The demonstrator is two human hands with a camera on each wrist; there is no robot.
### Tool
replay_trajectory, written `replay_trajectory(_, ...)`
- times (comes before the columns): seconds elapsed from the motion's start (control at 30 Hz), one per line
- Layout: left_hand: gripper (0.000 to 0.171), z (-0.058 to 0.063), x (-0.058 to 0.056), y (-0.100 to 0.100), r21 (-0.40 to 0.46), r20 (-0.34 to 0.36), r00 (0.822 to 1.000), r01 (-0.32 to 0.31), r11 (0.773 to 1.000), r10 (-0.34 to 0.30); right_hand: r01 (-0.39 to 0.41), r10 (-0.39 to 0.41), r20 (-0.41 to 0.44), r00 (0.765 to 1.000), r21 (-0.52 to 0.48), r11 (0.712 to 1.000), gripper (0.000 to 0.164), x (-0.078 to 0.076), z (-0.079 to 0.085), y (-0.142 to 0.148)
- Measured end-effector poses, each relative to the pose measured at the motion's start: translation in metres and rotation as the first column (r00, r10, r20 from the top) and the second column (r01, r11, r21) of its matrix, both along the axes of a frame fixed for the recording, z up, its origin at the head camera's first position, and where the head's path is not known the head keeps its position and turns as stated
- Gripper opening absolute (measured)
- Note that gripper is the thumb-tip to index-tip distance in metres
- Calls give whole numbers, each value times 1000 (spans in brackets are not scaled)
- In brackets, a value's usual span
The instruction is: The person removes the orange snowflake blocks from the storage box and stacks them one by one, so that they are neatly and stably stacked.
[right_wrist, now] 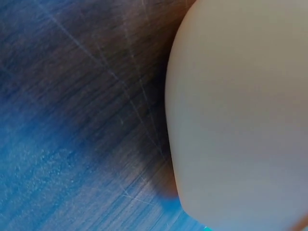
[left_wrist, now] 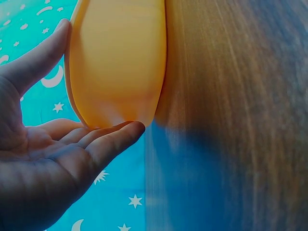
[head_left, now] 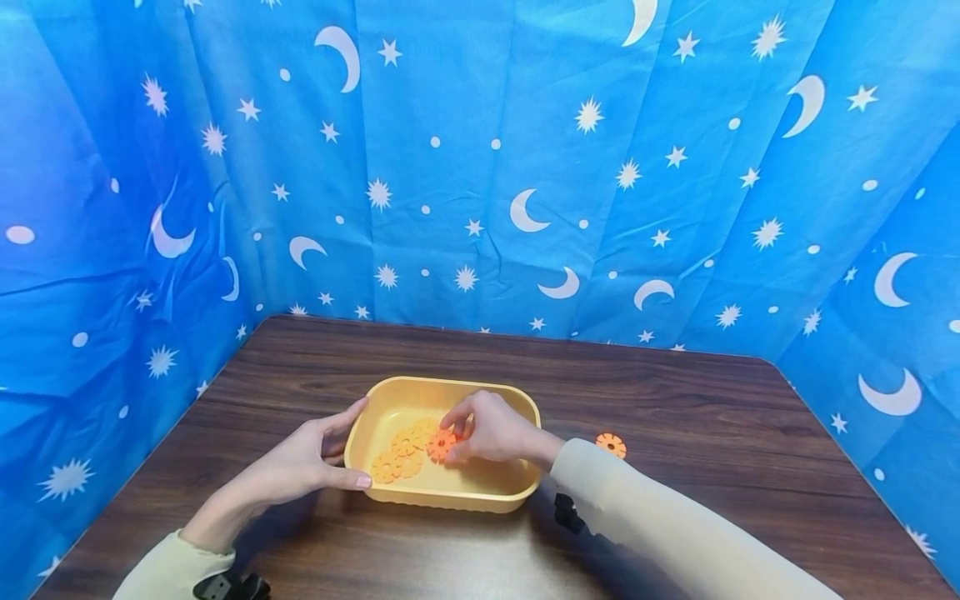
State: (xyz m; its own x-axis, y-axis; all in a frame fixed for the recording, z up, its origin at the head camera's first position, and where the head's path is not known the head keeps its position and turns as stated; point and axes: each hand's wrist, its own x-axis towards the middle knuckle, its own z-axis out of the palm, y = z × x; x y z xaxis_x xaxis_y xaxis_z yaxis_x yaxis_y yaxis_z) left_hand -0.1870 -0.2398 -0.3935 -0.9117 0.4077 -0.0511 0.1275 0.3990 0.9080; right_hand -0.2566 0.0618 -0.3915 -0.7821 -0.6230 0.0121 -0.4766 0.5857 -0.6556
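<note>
A shallow yellow plastic bin (head_left: 491, 504) with rounded corners stands on the table. Several yellow-orange notched plastic discs (head_left: 387, 467) lie in its left half. Inside the bin, my right hand (head_left: 491, 429) pinches a brighter red-orange notched disc (head_left: 441, 445) beside them. My left hand (head_left: 303, 458) touches the bin's left end, its thumb at the near corner and its forefinger toward the far one. In the left wrist view, this hand's thumb (left_wrist: 45, 50) and extended fingers meet the bin's wall (left_wrist: 118, 62). The right wrist view does not show the right hand.
An orange notched disc (head_left: 611, 445) lies on the dark wood table (head_left: 675, 400), to the right of the bin beyond the right forearm. Blue cloth (head_left: 465, 167) with white moons and stars hangs around the back and sides. In the right wrist view, a pale curved surface (right_wrist: 240, 115) stands close.
</note>
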Motion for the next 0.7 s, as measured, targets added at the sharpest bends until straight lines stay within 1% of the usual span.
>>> replay_trajectory(0.27, 111, 1, 0, 1, 1, 10, 1000, -11, 1000, 11, -2, 2, 14, 1000, -29, 1000, 35, 0, 0, 1)
replay_trajectory(0.53, 111, 2, 1, 2, 1, 9, 1000, -11, 1000, 11, -27, 30, 29, 999, -86, 996, 34, 1, 5, 6)
replay_trajectory(0.7, 112, 2, 1, 2, 4, 0, 1000, -5, 1000, 5, -23, 24, 7, 1000, -83, 996, 33, 4, 9, 9)
